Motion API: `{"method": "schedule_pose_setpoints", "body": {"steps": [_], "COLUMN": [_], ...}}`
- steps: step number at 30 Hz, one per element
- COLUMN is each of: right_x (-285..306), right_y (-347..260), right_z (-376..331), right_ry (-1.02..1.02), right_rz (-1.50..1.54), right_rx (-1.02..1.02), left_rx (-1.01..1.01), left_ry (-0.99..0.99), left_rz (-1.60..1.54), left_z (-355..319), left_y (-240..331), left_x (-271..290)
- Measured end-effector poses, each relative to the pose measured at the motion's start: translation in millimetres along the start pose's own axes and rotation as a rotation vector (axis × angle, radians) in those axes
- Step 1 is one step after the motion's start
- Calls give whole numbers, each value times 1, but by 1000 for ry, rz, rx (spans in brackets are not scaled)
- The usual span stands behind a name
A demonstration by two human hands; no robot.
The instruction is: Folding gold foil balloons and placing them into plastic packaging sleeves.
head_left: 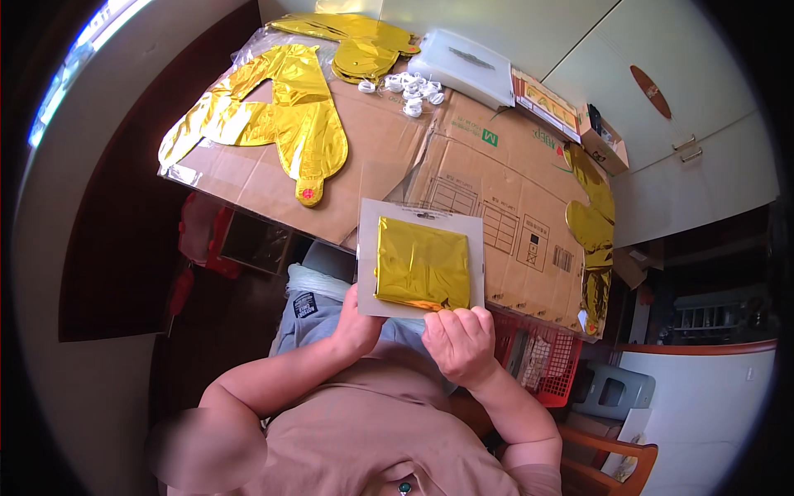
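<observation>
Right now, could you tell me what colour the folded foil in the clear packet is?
Shiny gold folded foil, head view.

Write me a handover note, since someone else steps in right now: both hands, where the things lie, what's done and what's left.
Left hand: grip on the lower left edge of the clear flat packet.
Right hand: fingers at the packet's lower edge, by the folded gold foil balloon inside it.
Flattened cardboard covers the table; on it lie unfolded gold foil balloons, small white plastic clips and a white flat box.
Done: several balloons lie unpacked. Left: this folded one is still in its packet.
</observation>
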State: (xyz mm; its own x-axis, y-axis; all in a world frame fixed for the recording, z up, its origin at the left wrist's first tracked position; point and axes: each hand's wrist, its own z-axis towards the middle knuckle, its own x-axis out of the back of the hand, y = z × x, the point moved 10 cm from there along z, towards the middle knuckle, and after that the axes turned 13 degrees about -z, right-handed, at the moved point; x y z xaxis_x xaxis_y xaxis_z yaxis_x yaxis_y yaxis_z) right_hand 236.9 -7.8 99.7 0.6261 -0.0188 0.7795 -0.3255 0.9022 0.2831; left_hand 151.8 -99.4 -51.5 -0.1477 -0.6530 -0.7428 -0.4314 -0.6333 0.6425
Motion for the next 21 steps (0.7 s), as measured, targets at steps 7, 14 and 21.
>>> {"method": "schedule_pose_setpoints", "body": {"steps": [7,14,21], "right_x": [-2,-12,-22], "right_y": [-10,-10,1], "right_z": [-5,-11,2], "right_ry": [-41,-70,-53], "right_rz": [-1,-11,-72], "right_rx": [1,8,9], "left_rx": [-104,37,334], "left_ry": [-225,-363,-85], "left_rz": [418,392,-111], "left_z": [4,13,9], "left_y": [-5,-15,-36], "left_x": [-20,-32,-24]}}
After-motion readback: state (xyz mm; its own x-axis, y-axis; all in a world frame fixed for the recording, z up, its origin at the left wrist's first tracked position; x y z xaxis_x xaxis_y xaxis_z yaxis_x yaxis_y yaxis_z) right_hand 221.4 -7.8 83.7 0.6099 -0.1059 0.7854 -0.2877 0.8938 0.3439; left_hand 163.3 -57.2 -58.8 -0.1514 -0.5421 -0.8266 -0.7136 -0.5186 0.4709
